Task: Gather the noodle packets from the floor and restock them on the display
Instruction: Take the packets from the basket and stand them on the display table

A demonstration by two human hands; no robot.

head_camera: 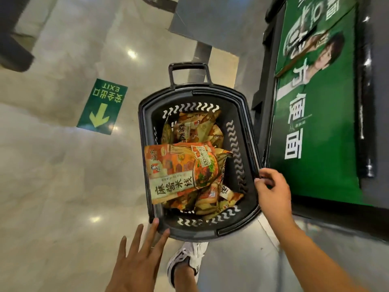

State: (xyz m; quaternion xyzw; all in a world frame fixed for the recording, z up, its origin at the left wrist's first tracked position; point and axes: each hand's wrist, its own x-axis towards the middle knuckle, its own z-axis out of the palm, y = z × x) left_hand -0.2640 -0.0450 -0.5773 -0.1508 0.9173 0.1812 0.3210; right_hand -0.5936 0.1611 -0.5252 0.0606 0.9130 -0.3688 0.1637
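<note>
A black plastic shopping basket [244,127] stands on the floor in the middle of the view, filled with several orange noodle packets. The largest packet [181,171] lies face up on top of the pile. My right hand [272,192] grips the basket's right rim, fingers curled over the edge. My left hand [139,256] is spread with straight fingers, its fingertips touching the basket's near left corner. No loose packet shows on the floor.
A dark display stand with a green poster [315,114] rises right of the basket. A green exit sticker [103,106] marks the glossy tile floor at left. My shoe [187,260] is just below the basket. A dark fixture [12,39] sits top left.
</note>
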